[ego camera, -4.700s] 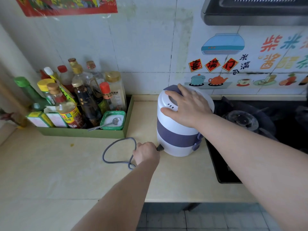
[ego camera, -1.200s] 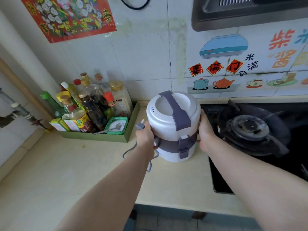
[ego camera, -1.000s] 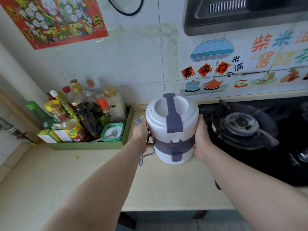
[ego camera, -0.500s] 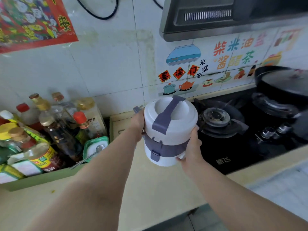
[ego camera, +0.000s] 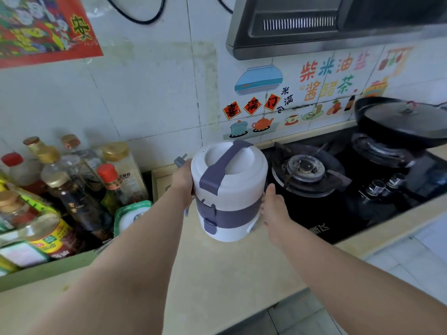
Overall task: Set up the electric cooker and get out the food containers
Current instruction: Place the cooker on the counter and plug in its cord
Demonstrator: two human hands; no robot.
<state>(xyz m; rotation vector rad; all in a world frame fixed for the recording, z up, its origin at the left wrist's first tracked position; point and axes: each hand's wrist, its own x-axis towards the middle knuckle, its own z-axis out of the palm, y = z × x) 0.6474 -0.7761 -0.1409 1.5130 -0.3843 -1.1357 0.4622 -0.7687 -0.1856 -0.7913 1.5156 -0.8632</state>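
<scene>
The electric cooker [ego camera: 229, 189] is a white cylinder with a purple band, purple clasps and a purple handle across its closed lid. It is upright, just above or on the beige counter [ego camera: 217, 274], beside the stove. My left hand [ego camera: 183, 177] grips its left side and also holds the grey plug [ego camera: 179, 162], which sticks up behind my fingers. My right hand [ego camera: 273, 209] presses against its right side. A short bit of grey cord [ego camera: 186, 211] shows under my left wrist. No food containers are visible outside the cooker.
A green tray [ego camera: 48, 269] of sauce and oil bottles fills the counter's left. A black gas stove [ego camera: 338, 184] lies right of the cooker, with a lidded black pan [ego camera: 401, 122] on its far burner. A range hood [ego camera: 326, 22] hangs above. The counter's front edge drops to tiled floor.
Both hands took the cooker by its sides, with the plug in my left hand, and raised and turned it slightly. My view swung right, showing more of the stove and the pan.
</scene>
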